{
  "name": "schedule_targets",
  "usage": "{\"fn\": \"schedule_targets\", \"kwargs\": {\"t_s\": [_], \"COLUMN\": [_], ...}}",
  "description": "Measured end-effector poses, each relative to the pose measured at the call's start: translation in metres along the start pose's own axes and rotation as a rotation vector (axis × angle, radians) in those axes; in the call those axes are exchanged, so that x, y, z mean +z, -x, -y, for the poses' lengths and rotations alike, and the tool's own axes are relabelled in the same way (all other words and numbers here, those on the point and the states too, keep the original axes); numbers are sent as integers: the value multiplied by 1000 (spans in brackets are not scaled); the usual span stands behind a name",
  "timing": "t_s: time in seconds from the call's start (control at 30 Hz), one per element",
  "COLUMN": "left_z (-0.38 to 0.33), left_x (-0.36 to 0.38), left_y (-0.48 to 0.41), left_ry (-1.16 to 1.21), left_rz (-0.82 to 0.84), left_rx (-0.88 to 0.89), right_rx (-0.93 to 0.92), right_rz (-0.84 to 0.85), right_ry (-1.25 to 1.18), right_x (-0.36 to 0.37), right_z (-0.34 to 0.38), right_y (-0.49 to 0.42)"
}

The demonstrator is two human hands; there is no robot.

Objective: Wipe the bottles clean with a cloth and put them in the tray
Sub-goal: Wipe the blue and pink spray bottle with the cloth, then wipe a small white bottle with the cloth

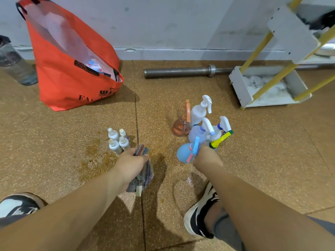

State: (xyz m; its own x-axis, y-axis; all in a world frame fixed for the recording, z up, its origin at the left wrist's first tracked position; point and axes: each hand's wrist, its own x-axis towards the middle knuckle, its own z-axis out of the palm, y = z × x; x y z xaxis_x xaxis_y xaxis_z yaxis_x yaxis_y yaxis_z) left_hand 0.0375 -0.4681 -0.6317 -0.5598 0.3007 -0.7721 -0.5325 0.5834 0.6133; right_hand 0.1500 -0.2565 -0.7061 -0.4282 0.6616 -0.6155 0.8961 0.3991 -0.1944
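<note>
Two hands over the floor (72,134): the left hand (131,163) has its grip closed round the cloth (147,172), while the right hand (207,157), grip hidden, sits against the upright blue spray bottle (184,153) just left of it.

Far left, an orange tote bag (72,75) stands open on the speckled brown floor (63,142), packets showing inside. Far centre, a steel barbell (177,72) lies along the grey wall (163,24). Near, two black-and-white shoes (201,211), wet patches between.
</note>
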Motion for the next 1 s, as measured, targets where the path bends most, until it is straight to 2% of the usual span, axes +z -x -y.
{"fn": "schedule_targets", "kwargs": {"t_s": [0.13, 0.27, 0.33, 0.4, 0.57, 0.73, 1.0], "left_z": [9, 20, 25, 30, 47, 67, 65], "left_x": [-17, -37, -50, -63, -101, -126, -122], "left_y": [14, 26, 28, 28, 14, -13, -38], "left_ry": [-26, -17, 9, 21, 44, 119, 117], "left_rz": [-8, -14, -19, -34, -120, -263, -276], "left_rx": [13, 13, 7, -6, -88, -154, -144], "right_rx": [37, 36, -26, -119, -397, -392, -339], "right_rz": [208, 524, 593, 572, 377, 299, 222], "right_ry": [244, 91, 38, -24, -107, -258, -313], "right_x": [-4, 8, 18, 29, 50, 75, 134], "right_z": [18, 48, 69, 92, 145, 175, 200], "right_y": [34, 64, 72, 75, 63, 28, -22]}}
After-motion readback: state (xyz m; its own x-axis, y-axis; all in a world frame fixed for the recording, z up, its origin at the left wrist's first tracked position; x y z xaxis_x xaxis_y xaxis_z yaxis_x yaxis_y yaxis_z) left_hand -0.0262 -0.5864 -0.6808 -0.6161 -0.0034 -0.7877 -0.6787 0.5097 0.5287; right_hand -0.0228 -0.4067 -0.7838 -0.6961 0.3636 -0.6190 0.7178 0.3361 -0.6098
